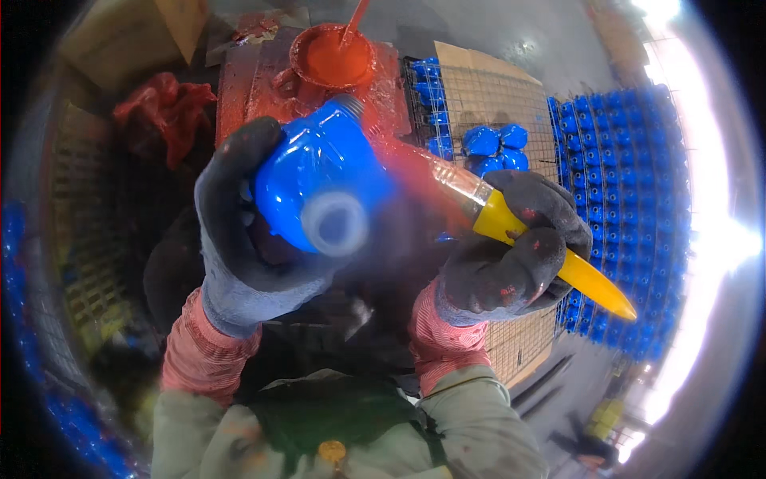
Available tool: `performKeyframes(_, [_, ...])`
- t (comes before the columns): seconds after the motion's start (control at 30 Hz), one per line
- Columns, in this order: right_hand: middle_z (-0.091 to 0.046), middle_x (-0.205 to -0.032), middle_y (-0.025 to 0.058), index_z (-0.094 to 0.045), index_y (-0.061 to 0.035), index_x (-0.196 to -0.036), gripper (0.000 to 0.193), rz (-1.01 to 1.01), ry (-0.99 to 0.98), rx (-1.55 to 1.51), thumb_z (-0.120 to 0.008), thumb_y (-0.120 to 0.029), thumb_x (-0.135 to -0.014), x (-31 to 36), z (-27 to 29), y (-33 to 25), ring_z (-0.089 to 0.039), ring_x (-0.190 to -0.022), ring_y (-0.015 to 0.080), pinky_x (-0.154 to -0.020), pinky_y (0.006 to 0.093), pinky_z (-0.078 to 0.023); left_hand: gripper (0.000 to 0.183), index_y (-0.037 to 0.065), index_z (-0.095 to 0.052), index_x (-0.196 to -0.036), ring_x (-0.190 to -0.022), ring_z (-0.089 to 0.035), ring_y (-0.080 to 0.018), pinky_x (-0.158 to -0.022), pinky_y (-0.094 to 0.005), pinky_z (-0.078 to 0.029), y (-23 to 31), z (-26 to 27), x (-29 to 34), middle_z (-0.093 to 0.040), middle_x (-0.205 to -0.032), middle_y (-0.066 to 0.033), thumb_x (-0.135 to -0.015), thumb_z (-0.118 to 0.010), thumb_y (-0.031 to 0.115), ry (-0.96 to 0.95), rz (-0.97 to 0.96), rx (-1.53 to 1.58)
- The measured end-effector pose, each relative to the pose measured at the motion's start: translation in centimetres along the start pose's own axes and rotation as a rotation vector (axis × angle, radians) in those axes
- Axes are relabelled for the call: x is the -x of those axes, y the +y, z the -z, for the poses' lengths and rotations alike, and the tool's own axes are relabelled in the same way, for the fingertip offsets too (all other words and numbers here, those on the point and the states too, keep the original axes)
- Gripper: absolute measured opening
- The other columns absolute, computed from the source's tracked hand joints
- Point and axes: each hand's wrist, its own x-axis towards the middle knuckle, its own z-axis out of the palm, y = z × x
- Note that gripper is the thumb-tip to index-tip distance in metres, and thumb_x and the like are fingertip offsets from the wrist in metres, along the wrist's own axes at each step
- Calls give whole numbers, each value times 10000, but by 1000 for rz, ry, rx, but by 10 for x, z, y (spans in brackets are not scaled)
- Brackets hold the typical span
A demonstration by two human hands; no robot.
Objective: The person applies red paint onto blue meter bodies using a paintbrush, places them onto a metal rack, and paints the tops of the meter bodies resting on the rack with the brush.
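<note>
Blue fitting [307,164] held in left grip [231,227], cupped at its left side. Likely stiff, fairly heavy, slippery if surface is wet; best taken by bare threaded neck [349,104]. Glossy, rounded body; pale round end [335,223] turned toward viewer. Yellow-handled brush [499,217] clasped in right grip [528,247]; red cup [313,91] beyond left grip.

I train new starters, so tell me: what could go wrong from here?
The brush, red toward its tip and held in the right hand close to the blue part, might leave stray smears. That part looks glossy, so it could slip in the left hand. A stick slants out of the red pot; knocking it might tip the pot and spill its red contents.
</note>
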Motion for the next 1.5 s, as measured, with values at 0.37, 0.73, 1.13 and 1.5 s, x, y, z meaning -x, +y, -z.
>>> performKeyframes(0.37, [-572, -818, 117, -563, -5, -896, 326, 56, -37, -239, -579, -328, -935, 0, -10, 15, -578, -776, 212, -651, 344, -496, 692, 36, -250, -1522, -1313, -478, -357, -1049, -525, -430, -25, 17, 28, -365, -1522, -218, -963, -596, 251, 142, 666, 1164])
performKeyframes(0.73, [-589, -961, 151, -567, -9, -998, 314, -215, -129, -788, -561, -321, -964, -2, -14, 64, -593, -889, 256, -824, 400, -505, 1042, 66, -138, -1562, -1150, -580, -523, -874, -571, -557, 4, 19, 0, -390, -1425, -373, -848, -633, 642, -200, 1038, 2067])
performKeyframes(1.13, [-640, -1092, 150, -619, -19, -1128, 266, -635, -174, -1478, -583, -197, -934, -2, -22, 114, -654, -1042, 294, -917, 475, -558, 804, 110, -150, -1580, -953, -668, -423, -640, -399, -579, 28, -4, 19, -395, -1418, -374, -984, -406, 587, -217, 1454, 2178])
performKeyframes(1.5, [-576, -1039, 71, -601, -144, -1036, 241, -791, -356, -1675, -679, -271, -847, 4, -32, 107, -584, -819, 252, -706, 373, -495, 746, 108, -320, -1509, -768, -683, -355, -525, -393, -566, 48, -18, 29, -573, -1227, -279, -979, -384, 629, -240, 1522, 2000])
